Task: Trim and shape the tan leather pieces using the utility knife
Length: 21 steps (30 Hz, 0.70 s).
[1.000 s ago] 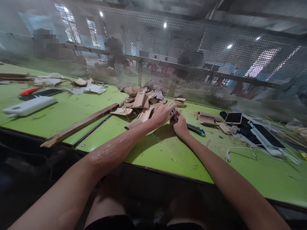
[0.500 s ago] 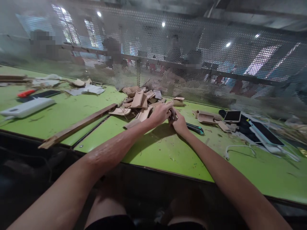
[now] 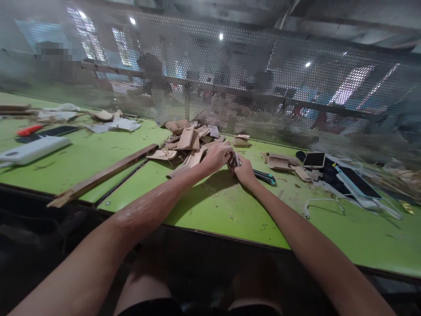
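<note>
My left hand (image 3: 217,156) and my right hand (image 3: 242,170) meet over the green table (image 3: 210,206), both closed on a small tan leather piece (image 3: 234,159) held between them. Just left of my hands lies a pile of tan leather pieces (image 3: 187,141). A utility knife with a teal and black handle (image 3: 265,176) lies on the table right behind my right hand. The fingertips are partly hidden by the piece.
A long wooden strip (image 3: 101,175) lies on the left. A white power bank (image 3: 31,150), a red tool (image 3: 29,130) and a dark phone sit far left. Phones (image 3: 314,159), a white cable (image 3: 320,202) and more leather pieces (image 3: 279,162) lie right. Perforated metal screen (image 3: 230,87) behind; people beyond it.
Both hands stay together on the leather piece with small finger shifts. The view has drifted slightly; nothing on the table has moved.
</note>
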Motion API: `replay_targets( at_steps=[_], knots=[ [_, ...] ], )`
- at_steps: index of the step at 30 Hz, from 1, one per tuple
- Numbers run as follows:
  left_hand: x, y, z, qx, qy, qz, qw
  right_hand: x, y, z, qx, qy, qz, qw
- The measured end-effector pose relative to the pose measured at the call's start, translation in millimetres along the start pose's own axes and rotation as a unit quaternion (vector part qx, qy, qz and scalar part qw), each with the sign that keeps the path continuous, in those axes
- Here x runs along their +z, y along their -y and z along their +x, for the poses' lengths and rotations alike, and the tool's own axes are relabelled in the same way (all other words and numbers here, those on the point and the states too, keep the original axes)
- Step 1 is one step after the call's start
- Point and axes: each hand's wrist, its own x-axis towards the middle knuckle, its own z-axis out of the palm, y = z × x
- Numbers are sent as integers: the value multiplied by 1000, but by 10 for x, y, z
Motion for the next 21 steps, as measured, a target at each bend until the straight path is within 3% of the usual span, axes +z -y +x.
replay_targets(
  at_steps=[7, 13, 21],
  knots=[
    [-5, -18, -16, 78, 0, -35, 996, -62, -33, 55, -28, -58, 29, 997],
    [9, -18, -18, 82, 0, -43, 996, -93, -18, 68, 28, -76, 64, 995],
    [-22, -29, -30, 61, 5, -38, 997, -135, -16, 77, -44, -62, -66, 995]
  ],
)
